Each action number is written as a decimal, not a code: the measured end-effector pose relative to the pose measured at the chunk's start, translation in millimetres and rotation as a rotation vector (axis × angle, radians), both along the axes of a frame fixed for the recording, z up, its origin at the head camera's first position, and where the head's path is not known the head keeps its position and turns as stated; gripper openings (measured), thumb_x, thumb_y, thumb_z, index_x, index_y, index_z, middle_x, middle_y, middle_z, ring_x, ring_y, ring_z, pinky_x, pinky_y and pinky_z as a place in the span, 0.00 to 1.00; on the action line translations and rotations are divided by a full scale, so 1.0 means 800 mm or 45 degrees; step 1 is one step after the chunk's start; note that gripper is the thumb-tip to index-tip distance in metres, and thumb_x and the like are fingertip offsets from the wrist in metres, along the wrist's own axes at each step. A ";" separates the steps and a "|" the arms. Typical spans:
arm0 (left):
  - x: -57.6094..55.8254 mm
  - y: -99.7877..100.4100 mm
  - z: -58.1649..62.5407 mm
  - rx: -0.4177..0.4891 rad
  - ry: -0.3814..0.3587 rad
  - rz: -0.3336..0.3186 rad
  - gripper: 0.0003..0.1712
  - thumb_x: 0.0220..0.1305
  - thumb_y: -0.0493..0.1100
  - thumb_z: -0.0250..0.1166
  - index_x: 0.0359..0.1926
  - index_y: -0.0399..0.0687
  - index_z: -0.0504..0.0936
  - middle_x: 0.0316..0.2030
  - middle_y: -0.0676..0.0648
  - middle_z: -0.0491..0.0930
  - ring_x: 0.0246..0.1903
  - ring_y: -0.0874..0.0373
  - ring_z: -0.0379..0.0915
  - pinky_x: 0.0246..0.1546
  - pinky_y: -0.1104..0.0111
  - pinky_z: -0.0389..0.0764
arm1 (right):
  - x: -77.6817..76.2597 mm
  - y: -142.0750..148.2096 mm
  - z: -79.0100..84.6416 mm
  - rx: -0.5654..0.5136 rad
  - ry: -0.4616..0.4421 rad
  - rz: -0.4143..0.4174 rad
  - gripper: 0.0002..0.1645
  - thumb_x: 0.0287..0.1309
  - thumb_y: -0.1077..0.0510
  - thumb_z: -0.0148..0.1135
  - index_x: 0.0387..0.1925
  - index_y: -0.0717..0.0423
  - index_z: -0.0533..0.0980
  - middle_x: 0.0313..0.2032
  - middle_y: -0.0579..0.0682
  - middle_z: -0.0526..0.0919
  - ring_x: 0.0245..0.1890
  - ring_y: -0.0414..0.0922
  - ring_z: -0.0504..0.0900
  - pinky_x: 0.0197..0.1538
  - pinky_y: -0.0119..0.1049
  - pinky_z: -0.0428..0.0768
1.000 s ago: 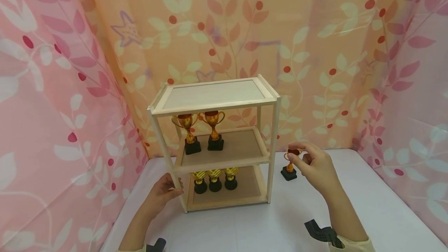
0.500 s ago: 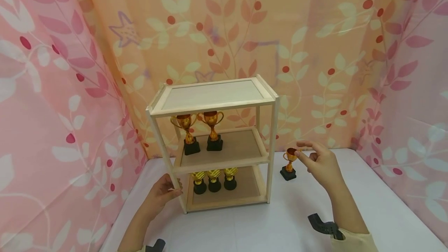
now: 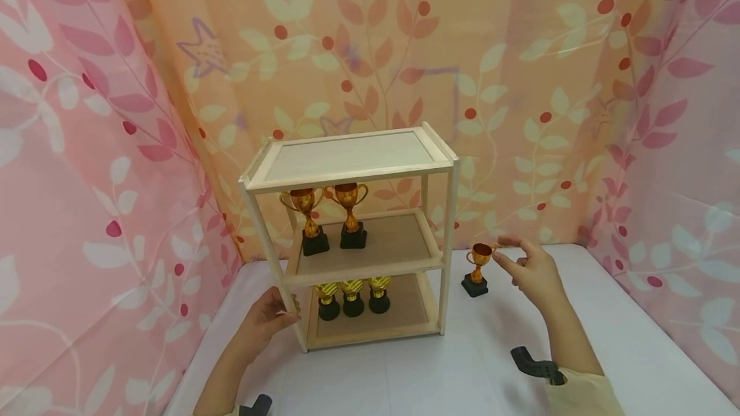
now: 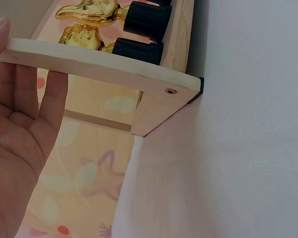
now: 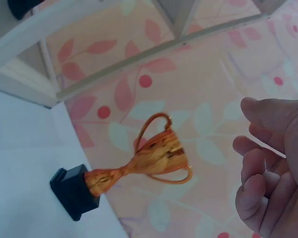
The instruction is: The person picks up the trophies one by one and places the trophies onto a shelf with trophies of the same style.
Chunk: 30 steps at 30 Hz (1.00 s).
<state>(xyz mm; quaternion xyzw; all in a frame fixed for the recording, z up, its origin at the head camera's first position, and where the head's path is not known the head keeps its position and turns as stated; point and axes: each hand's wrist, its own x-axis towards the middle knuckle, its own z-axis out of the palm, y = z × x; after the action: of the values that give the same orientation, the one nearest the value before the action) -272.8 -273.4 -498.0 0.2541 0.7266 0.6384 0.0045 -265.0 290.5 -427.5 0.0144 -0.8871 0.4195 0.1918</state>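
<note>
A three-tier wooden shelf (image 3: 352, 158) stands on the white table. My left hand (image 3: 263, 326) grips its front left post (image 4: 104, 67), the thumb on one side and fingers on the other in the left wrist view. Right of the shelf, a small copper-gold trophy cup (image 3: 478, 273) with two handles stands upright on its black base. My right hand (image 3: 534, 271) is just to the right of the cup's rim. A gap shows between this hand (image 5: 275, 168) and the cup in the right wrist view, with thumb and index finger apart and nothing held.
Two larger trophy cups (image 3: 350, 210) stand on the left of the middle tier. Several small gold trophies (image 3: 353, 303) with black bases line the bottom tier, their tops partly hidden by the middle tier's edge. Patterned curtains (image 3: 509, 50) surround the table (image 3: 393, 377).
My right thumb and fingers have come off the trophy cup's rim, and the hand has drawn back to the right. The cup stays standing. My left hand keeps its grip on the post.
</note>
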 end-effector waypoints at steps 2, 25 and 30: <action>0.000 0.000 0.001 -0.003 -0.008 0.002 0.14 0.67 0.29 0.64 0.49 0.32 0.69 0.43 0.50 0.79 0.45 0.58 0.79 0.50 0.63 0.84 | -0.005 0.004 -0.007 0.001 -0.031 -0.007 0.34 0.67 0.39 0.65 0.68 0.47 0.71 0.61 0.58 0.78 0.18 0.48 0.76 0.20 0.37 0.75; -0.001 -0.001 0.000 -0.004 -0.031 0.006 0.16 0.68 0.29 0.64 0.51 0.32 0.68 0.44 0.50 0.79 0.46 0.57 0.79 0.51 0.63 0.85 | -0.044 0.043 -0.094 -0.174 -0.351 0.065 0.50 0.62 0.35 0.68 0.75 0.54 0.61 0.70 0.61 0.70 0.19 0.47 0.76 0.25 0.38 0.80; -0.001 -0.001 -0.002 0.010 -0.018 0.004 0.15 0.67 0.29 0.64 0.50 0.32 0.68 0.44 0.50 0.79 0.45 0.58 0.79 0.50 0.63 0.85 | -0.051 0.043 -0.112 -0.211 -0.400 0.085 0.49 0.63 0.36 0.68 0.75 0.54 0.62 0.69 0.61 0.71 0.20 0.46 0.74 0.25 0.38 0.78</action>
<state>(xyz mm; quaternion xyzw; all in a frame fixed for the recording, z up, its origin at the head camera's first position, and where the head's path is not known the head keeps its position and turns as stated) -273.8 -274.4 -499.6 0.2483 0.7243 0.6431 0.0075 -306.1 324.7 -517.5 -0.0376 -0.8676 0.4945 0.0373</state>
